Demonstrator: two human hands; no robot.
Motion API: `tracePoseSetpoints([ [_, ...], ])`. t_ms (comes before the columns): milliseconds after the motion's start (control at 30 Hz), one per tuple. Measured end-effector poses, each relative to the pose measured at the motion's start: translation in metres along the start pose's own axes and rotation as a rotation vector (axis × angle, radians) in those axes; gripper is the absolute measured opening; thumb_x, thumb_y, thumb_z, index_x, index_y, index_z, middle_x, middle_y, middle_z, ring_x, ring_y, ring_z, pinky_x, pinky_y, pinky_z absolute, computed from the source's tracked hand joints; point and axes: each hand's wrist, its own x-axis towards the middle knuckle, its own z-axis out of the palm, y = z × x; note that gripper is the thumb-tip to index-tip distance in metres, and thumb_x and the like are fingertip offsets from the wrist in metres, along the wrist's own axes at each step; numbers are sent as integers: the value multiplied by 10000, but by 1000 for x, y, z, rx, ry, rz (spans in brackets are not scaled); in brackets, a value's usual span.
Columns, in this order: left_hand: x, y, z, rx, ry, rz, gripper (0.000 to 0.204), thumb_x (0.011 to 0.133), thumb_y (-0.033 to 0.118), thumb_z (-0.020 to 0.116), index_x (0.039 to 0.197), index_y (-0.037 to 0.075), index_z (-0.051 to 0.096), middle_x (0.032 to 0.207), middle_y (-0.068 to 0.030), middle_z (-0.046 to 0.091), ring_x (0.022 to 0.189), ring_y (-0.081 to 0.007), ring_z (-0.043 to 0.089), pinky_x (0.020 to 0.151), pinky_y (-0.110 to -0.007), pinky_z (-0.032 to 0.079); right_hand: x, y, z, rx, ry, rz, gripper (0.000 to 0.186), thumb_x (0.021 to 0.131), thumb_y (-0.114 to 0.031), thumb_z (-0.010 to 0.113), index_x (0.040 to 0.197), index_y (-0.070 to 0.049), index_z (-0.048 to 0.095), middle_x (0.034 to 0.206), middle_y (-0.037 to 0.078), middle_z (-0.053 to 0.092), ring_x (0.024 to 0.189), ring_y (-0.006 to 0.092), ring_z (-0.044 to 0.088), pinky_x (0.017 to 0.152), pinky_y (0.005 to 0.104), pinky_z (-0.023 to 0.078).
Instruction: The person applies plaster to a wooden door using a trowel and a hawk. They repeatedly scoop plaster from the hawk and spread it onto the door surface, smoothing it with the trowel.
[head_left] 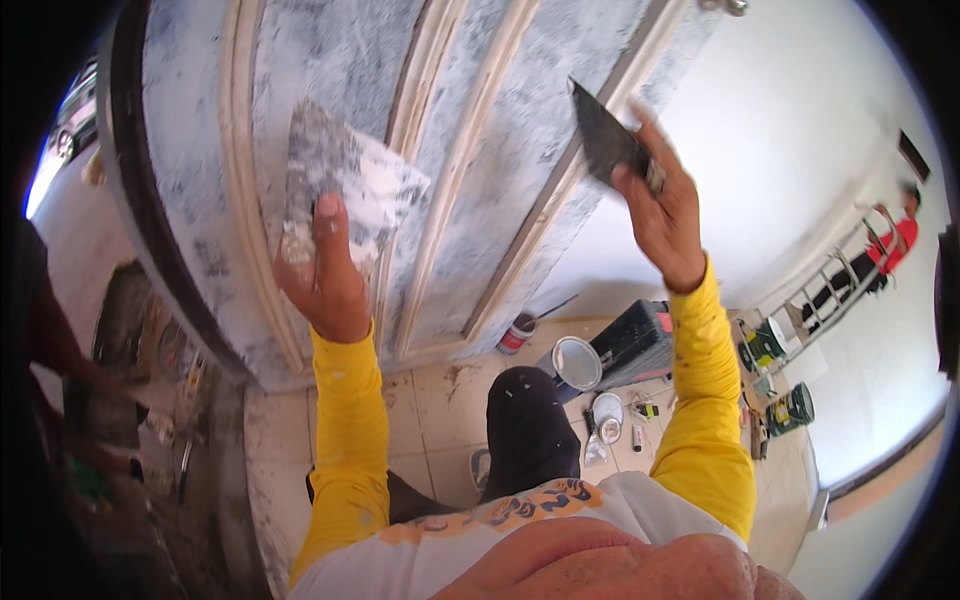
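Observation:
My left hand (330, 275) grips a flat square plate (345, 180) smeared with white and grey putty, its thumb pressed on the face. In my right hand (665, 215) is a dark putty knife (605, 130), a wide triangular blade pinched between thumb and fingers and tilted up to the left. Both hands are raised before a panelled door (555, 60) with patchy white and blue-grey coating and pale raised mouldings (465, 140). The knife is close to the door's right moulding; I cannot tell whether it touches.
On the tiled floor (440, 405) stand a pail (575, 362), a small red-and-white can (517, 333) and a black box (640, 345). Green buckets (790, 410) are at right. A person in a red shirt (892, 248) is on a ladder (830, 285). Another person's arm (70, 340) shows at left.

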Motion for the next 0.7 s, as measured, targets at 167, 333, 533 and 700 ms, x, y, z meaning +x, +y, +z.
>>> tracePoseSetpoints([
  [167,-3,4,-4,-131,-5,-184,303,902,116,682,1105,-102,633,1086,-152,663,968,-182,654,905,-295,531,87,38,-28,-1216,38,-373,510,816,11,522,1321,-63,511,1198,104,573,1013,289,547,856,389,458],
  [333,3,14,-12,-143,7,-129,252,956,147,619,1062,-80,646,982,-92,678,875,-125,610,780,-256,494,137,85,-36,-1746,-72,-315,454,899,-84,520,1348,-45,467,1294,105,536,1150,257,510,979,430,398],
  [533,5,18,-16,-160,-40,-164,246,956,151,620,1068,-67,651,1005,-96,681,897,-134,617,783,-265,497,160,118,-49,-1978,-146,-391,443,928,-160,511,1355,-51,466,1304,99,530,1166,234,488,1005,411,364],
  [700,1,15,-18,-177,-77,-169,237,950,141,627,1068,-62,654,1005,-97,686,897,-137,627,799,-273,504,168,131,-54,-2009,-123,-474,435,919,-178,520,1334,-51,500,1314,86,525,1164,231,480,999,406,360],
])
